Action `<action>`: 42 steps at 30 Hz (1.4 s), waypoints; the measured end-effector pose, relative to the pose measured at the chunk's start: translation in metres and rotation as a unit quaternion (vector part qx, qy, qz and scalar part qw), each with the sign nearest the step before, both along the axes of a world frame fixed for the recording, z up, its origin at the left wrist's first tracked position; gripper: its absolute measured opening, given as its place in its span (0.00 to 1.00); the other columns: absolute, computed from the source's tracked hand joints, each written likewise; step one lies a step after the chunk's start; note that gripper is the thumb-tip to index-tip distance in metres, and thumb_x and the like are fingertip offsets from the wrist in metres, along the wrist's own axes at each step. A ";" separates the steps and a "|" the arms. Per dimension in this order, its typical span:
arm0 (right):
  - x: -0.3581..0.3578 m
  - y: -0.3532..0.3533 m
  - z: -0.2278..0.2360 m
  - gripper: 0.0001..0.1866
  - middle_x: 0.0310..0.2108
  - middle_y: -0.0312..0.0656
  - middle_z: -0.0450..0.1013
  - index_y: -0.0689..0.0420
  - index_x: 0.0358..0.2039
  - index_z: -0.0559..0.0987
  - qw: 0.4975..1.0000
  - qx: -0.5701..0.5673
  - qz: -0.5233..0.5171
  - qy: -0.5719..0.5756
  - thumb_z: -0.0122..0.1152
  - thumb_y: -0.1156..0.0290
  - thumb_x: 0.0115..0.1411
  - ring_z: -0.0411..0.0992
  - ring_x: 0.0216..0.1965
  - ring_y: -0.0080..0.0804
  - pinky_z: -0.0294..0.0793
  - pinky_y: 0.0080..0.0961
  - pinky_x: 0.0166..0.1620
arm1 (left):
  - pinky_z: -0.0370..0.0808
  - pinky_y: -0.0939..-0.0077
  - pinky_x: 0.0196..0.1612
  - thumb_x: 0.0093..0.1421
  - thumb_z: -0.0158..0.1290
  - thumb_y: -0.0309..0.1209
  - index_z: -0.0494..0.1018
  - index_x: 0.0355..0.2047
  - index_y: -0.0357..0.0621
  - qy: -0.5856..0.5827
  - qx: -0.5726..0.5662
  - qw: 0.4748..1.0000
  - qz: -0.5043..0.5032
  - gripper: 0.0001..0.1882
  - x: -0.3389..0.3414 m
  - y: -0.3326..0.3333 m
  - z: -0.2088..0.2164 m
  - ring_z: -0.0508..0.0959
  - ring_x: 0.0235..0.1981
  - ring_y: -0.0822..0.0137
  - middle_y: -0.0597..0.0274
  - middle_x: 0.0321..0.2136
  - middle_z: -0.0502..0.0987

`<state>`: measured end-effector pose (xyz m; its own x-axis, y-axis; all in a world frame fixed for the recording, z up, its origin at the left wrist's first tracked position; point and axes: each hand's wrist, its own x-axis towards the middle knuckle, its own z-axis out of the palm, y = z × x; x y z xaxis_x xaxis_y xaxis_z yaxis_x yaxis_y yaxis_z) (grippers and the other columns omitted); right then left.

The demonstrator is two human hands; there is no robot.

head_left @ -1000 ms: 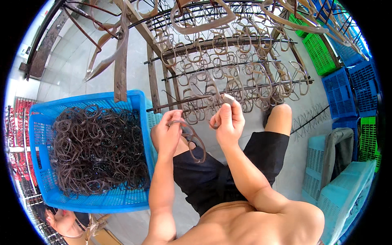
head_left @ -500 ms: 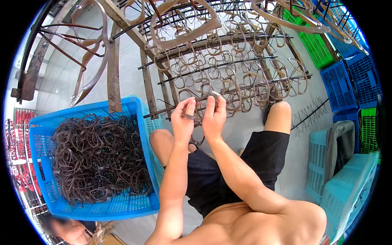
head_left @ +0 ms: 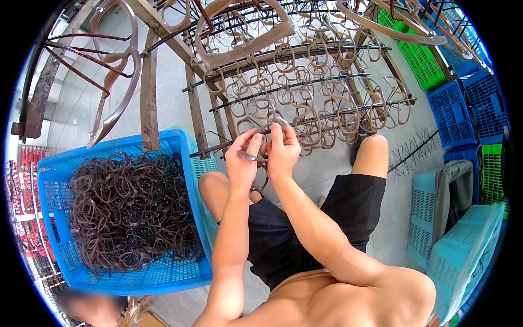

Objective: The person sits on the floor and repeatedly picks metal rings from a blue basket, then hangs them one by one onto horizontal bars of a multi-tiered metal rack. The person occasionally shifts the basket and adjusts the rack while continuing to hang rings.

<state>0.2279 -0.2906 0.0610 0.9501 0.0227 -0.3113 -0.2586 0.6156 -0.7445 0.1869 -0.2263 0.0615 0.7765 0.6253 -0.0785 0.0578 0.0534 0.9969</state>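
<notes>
Both of my hands work close together at the low edge of a rack hung with brownish translucent eyeglass frames (head_left: 348,111). My left hand (head_left: 242,162) is closed, thumb up, on an eyeglass frame (head_left: 248,156) that shows partly between its fingers; a rim hangs below. Beside it, my right hand (head_left: 284,155) pinches a pale, shiny part of an eyeglass frame (head_left: 280,121) at the rack's bar. My fingers hide how these frames meet the rack's wires. Left of my knee, a blue plastic basket (head_left: 139,283) holds a tangled heap of dark eyeglass frames (head_left: 133,212).
Larger frames (head_left: 245,46) hang on wires overhead, close to view. A wooden post (head_left: 150,92) stands beyond the basket. Blue crates (head_left: 449,111), green crates (head_left: 422,60) and pale teal crates (head_left: 422,218) line the right. A wire bar (head_left: 417,152) lies on the floor. Another person (head_left: 90,310) is at lower left.
My right hand has shifted slightly left, closer to my left hand. The frame in my left hand has tilted, showing more of its shiny part. The basket has not moved.
</notes>
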 end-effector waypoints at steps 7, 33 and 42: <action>0.000 0.002 -0.005 0.04 0.17 0.28 0.65 0.59 0.31 0.73 1.000 -0.001 -0.007 -0.015 0.56 0.72 0.60 0.59 0.14 0.13 0.57 0.14 0.17 | 0.73 0.81 0.37 0.60 0.54 0.32 0.72 0.43 0.31 0.010 0.044 0.999 0.028 0.16 -0.003 -0.007 -0.004 0.76 0.34 0.73 0.57 0.33 0.78; -0.003 -0.007 -0.015 0.10 0.22 0.29 0.68 0.61 0.41 0.74 0.973 -0.171 0.096 -0.126 0.54 0.70 0.61 0.62 0.17 0.12 0.62 0.12 0.19 | 0.61 0.87 0.21 0.56 0.58 0.32 0.75 0.31 0.37 -0.045 -0.212 0.966 0.139 0.10 -0.003 -0.017 -0.010 0.65 0.19 0.81 0.73 0.21 0.70; -0.039 -0.051 -0.006 0.26 0.35 0.41 0.68 0.68 0.52 0.60 0.931 -0.280 0.229 -0.048 0.45 0.57 0.65 0.66 0.35 0.26 0.66 0.22 0.42 | 0.58 0.86 0.19 0.61 0.50 0.35 0.73 0.33 0.37 -0.050 -0.242 0.966 0.072 0.12 -0.070 0.004 -0.008 0.64 0.17 0.79 0.69 0.19 0.68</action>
